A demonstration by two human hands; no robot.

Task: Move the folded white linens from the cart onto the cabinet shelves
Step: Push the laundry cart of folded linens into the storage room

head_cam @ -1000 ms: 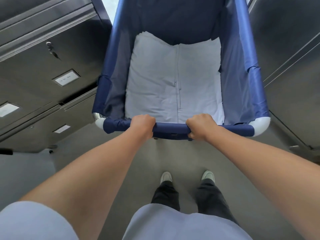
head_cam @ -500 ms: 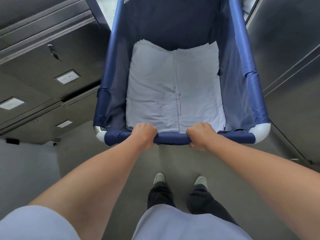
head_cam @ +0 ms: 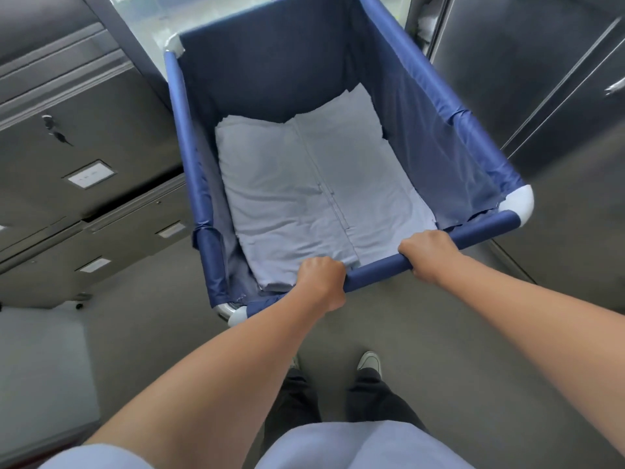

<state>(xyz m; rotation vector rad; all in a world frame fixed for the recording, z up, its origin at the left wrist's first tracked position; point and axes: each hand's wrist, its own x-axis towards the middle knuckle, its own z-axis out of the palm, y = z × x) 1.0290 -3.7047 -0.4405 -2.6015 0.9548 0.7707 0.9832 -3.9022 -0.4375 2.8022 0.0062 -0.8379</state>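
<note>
Both arms bare, stretched forward and down. Left hand (head_cam: 321, 282) knuckles up, fingers (head_cam: 333, 265) curled over the cart rail (head_cam: 375, 270). Right hand (head_cam: 427, 253) grips the same rail further right, also knuckles up. Hands apart, wrists straight.

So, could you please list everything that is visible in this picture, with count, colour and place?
cart: one, blue fabric, centre, between the cabinets
folded linens: two stacks side by side, white, on the cart bottom
cabinets: grey metal, left and right of the cart
labels: several, white, on the left cabinet doors
floor: grey, under the cart
shoes: two, pale, bottom centre
left hand: grips the near cart rail
right hand: grips the same rail
</note>
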